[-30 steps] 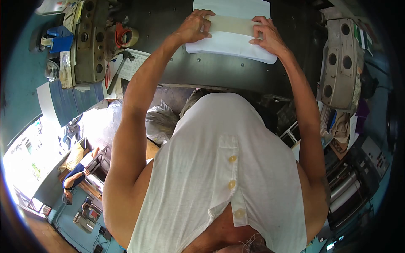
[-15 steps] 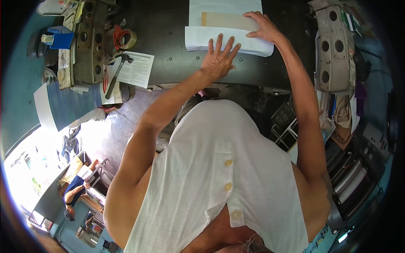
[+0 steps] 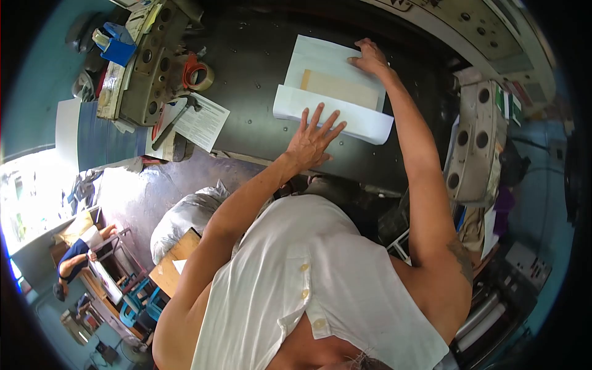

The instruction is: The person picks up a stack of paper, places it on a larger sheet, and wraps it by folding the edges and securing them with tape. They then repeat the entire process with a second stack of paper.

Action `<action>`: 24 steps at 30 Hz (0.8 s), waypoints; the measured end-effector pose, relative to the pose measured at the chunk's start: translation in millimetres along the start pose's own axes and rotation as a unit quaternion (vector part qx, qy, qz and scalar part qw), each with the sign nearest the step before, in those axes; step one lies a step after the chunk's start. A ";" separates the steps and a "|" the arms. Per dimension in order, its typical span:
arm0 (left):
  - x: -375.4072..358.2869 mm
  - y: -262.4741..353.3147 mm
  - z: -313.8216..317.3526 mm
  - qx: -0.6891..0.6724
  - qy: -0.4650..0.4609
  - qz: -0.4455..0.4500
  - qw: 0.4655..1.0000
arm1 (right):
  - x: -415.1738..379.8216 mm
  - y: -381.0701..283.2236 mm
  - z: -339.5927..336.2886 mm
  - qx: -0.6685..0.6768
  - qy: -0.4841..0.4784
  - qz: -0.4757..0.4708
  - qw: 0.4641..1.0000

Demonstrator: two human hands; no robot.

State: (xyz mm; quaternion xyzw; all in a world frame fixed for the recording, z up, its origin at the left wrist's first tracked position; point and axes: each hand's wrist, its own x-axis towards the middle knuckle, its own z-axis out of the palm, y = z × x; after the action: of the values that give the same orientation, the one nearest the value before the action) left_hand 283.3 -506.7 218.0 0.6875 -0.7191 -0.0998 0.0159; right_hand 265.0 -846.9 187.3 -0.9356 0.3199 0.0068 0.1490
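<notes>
A white sheet [image 3: 311,54] lies on the dark tabletop, its near part folded up into a white flap [image 3: 287,102]. On the sheet, a beige strip [image 3: 345,88] with a tan left end is partly covered by the flap. My left hand [image 3: 311,140] rests with spread fingers on the near edge of the flap. Near the sheet's far right corner is my right hand [image 3: 372,57], its thumb apart from its fingers; its contact with the paper is unclear.
To the left are a tape dispenser [image 3: 197,74], a hammer [image 3: 176,120], a printed sheet [image 3: 206,120] and a blue container [image 3: 117,46]. Metal blocks with holes [image 3: 475,139] flank the table. Another person [image 3: 77,256] is at the far lower left.
The camera view has turned and shifted. My right hand has moved from the strip and flap to the sheet's far right corner. My left hand stays spread at the flap.
</notes>
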 end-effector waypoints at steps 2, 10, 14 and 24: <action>-0.5 0.8 -1.1 -0.002 -0.008 -0.008 1.000 | 20.4 2.8 20.9 -0.010 0.003 0.001 1.000; 3.3 6.3 -3.2 -0.033 -0.007 -0.042 0.999 | 38.9 11.6 35.9 0.119 0.016 -0.054 0.991; 3.0 6.1 -3.7 -0.033 -0.004 -0.042 0.999 | 48.2 16.3 33.7 0.146 0.003 -0.029 0.989; -0.2 2.8 3.3 -0.019 0.019 -0.018 0.999 | -4.2 -24.5 -35.0 0.113 0.054 -0.133 0.983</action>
State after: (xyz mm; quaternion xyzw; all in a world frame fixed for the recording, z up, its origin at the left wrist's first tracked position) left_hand 280.1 -506.0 215.2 0.7019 -0.7040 -0.1001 0.0408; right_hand 273.5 -835.9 227.9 -0.9459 0.1988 -0.1001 0.2360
